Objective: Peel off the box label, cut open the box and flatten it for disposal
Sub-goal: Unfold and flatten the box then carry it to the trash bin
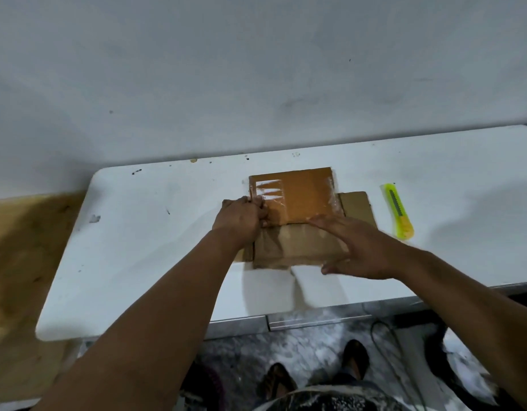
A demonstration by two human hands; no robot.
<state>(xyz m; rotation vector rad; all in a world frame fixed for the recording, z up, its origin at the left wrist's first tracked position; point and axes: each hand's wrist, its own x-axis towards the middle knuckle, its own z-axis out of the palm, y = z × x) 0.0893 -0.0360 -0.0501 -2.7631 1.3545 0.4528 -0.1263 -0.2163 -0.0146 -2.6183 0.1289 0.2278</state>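
Two bare forearms reach forward from the bottom of the view, over the near edge of the white surface [137, 247], to a cardboard box [298, 221] that lies flat near the far edge. The box already looks cut open, its panels spread out, with a side flap showing on the right. The right hand [354, 247] lies palm down with fingers spread across the near panel, apparently to pin the cardboard so that it does not slide or lift. The left hand [241, 219] is curled at the box's left edge, its fingertips pinched together on what seems to be the clear tape [269, 192] or a label corner; which of the two I cannot tell. Its wrist is bent slightly, knuckles up, a pose suited to peeling toward the body. A yellow-green utility knife [397, 212] rests apart on the right, out of the way, untouched.
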